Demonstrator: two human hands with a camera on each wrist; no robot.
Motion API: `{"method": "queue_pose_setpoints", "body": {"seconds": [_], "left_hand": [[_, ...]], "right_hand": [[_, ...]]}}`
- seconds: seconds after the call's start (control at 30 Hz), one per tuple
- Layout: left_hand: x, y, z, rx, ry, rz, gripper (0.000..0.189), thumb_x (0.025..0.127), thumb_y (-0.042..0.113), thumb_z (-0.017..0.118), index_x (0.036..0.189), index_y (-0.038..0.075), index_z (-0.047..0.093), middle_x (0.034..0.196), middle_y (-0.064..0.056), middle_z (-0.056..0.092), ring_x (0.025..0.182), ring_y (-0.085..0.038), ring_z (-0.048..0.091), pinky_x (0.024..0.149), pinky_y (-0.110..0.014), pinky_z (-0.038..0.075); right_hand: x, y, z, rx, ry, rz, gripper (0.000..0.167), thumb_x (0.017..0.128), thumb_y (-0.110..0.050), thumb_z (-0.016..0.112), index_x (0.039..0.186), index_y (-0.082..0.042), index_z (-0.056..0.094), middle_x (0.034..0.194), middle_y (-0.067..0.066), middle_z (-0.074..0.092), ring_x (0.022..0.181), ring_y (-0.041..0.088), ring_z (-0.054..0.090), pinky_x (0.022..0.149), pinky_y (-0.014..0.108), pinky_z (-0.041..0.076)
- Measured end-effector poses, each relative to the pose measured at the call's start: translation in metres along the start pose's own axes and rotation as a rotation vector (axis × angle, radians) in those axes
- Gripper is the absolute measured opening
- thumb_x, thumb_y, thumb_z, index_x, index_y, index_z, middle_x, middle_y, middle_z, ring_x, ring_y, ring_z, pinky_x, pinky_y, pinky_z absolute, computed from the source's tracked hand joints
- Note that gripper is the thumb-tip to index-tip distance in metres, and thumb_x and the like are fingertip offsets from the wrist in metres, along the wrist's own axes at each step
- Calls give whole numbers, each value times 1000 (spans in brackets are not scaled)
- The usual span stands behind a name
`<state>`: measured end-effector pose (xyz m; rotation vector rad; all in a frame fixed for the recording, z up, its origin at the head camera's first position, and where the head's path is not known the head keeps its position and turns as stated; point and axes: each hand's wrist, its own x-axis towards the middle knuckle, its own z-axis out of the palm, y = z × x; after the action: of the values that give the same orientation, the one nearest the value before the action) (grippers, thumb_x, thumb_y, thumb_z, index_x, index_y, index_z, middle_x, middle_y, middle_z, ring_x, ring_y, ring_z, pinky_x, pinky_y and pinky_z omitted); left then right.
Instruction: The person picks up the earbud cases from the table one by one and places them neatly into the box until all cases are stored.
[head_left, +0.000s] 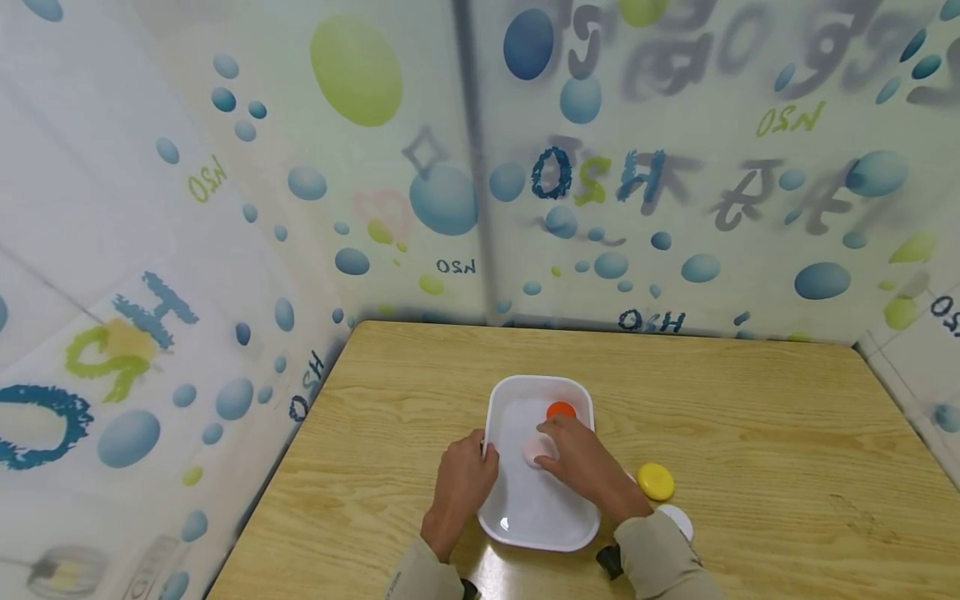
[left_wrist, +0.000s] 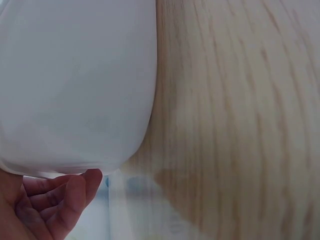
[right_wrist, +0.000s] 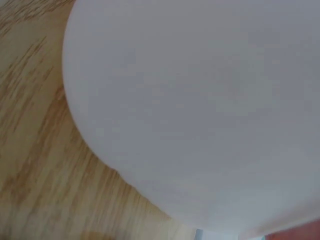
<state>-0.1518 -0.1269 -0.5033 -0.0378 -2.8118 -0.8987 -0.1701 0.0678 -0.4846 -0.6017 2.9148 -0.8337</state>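
Observation:
A white rectangular tray [head_left: 517, 517] with rounded corners lies on the wooden table. My left hand [head_left: 463, 475] grips its left rim, and in the left wrist view those curled fingers [left_wrist: 75, 197] bend at the tray's edge [left_wrist: 80, 100]. Over the tray's right side reaches my right hand [head_left: 585, 458], its thumb and fingers pinching a pale pink round disc [head_left: 534, 451]. Just beyond the fingertips sits an orange-red disc [head_left: 561, 409] inside the tray, partly hidden by the hand. The right wrist view is mostly filled by the tray's white outer wall [right_wrist: 175, 110].
To the right of the tray, a yellow round disc [head_left: 656, 482] lies on the table [head_left: 765, 433]. A white disc [head_left: 677, 521] is beside it, partly covered by the right sleeve. Patterned curtain-like walls [head_left: 420, 275] stand behind and left of the table.

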Motion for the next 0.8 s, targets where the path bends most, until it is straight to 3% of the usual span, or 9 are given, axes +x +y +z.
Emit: {"method": "queue_pose_setpoints", "body": {"seconds": [0.3,0.57,0.8], "left_hand": [[0,0,1,-2,16,14,19,90,12,61,101,-1,70,80,-12,71,63,-18,61,52,-30,48],[1,-1,2,9,25,22,16,88,12,61,96,1,70,76,-11,69,61,-19,60,51,-32,47],[0,-1,1,13,23,17,13,88,11,61,93,2,69,73,-10,67,60,-19,58,51,-32,46]], "right_hand": [[-9,5,-23,74,47,89,51,83,-23,79,128,-6,62,127,8,62,117,26,56,100,45,48],[-21,24,-40,32,142,81,47,86,-22,77,127,-4,63,125,14,61,119,34,56,97,49,49],[-36,43,-46,16,140,82,49,85,-20,77,128,-1,61,128,19,60,120,40,55,97,55,47]]}}
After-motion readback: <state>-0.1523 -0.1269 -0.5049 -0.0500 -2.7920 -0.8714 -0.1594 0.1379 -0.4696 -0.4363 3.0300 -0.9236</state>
